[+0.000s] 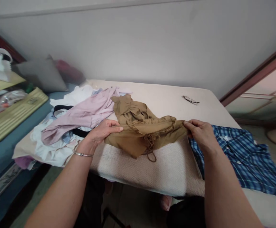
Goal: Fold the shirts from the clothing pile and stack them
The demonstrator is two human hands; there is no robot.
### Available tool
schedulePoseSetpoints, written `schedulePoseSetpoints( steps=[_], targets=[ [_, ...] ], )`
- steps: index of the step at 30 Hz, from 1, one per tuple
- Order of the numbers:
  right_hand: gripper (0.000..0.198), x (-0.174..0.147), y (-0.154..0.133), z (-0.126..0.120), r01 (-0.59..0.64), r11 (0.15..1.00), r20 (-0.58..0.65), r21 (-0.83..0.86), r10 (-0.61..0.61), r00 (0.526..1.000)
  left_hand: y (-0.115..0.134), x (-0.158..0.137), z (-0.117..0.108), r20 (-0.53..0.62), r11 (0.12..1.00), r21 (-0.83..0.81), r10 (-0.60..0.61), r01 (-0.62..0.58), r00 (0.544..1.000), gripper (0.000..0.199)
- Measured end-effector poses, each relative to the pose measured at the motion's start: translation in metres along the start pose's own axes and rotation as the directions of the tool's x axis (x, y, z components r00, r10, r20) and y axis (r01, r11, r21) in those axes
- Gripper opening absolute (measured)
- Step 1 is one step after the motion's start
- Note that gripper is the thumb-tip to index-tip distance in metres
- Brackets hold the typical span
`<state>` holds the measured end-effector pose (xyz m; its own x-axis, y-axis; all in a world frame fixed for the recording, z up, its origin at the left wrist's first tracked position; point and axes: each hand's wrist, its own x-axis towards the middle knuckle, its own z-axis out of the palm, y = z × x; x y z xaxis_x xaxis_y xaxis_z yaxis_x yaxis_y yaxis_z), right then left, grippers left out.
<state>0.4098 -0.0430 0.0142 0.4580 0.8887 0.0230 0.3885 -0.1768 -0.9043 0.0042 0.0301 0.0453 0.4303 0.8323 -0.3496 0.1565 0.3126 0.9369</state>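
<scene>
A brown garment (135,136) with ruffled edges and a bunched drawstring is stretched between my two hands over the cloth-covered table (166,171). My left hand (106,129), with a bracelet at its wrist, pinches the garment's left side between thumb and fingers. On the other side, my right hand (198,129) grips the right end. The garment's far part lies crumpled on the table behind my hands. What kind of clothing it is, I cannot tell. Close to my right forearm rests a blue plaid shirt (242,155).
A heap of clothes, with a pink garment (88,110) on top and white pieces (45,142) beneath, covers the table's left side. Eyeglasses (190,100) lie at the back right. Further left are a grey cushion (41,74) and a yellow-green plastic piece (16,117). A wall stands behind.
</scene>
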Motion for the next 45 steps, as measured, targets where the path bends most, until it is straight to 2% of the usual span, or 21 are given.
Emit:
schedulePoseSetpoints(
  steps=[6,11,14,18,27,45],
  targets=[
    [0.032,0.001,0.002,0.0,0.012,1.0,0.016,-0.009,-0.012,1.0,-0.001,0.005,0.0,-0.104,0.995,-0.087,-0.048,0.039,0.993,0.032],
    [0.038,-0.005,-0.007,0.005,0.032,0.999,0.03,-0.004,-0.032,0.999,0.003,0.003,-0.003,-0.075,0.958,-0.284,-0.075,0.05,0.994,0.024],
    [0.041,-0.004,-0.006,0.009,0.036,0.999,0.038,0.001,-0.036,0.999,0.003,0.005,-0.008,-0.078,0.941,-0.335,-0.084,0.053,0.993,0.022],
    [0.042,-0.003,-0.004,0.013,0.047,0.999,0.052,-0.021,-0.045,0.998,0.001,0.009,-0.012,-0.098,0.937,-0.345,-0.102,0.063,0.99,0.023],
    [0.045,-0.002,-0.004,0.013,0.06,0.994,0.032,-0.088,-0.057,0.998,0.003,0.007,-0.004,-0.11,0.934,-0.356,-0.069,0.026,0.992,0.015],
    [0.05,0.004,0.003,0.014,0.103,0.98,0.021,-0.17,-0.101,0.995,-0.001,0.01,-0.005,-0.143,0.95,-0.311,-0.051,0.004,0.988,0.022]
  ],
)
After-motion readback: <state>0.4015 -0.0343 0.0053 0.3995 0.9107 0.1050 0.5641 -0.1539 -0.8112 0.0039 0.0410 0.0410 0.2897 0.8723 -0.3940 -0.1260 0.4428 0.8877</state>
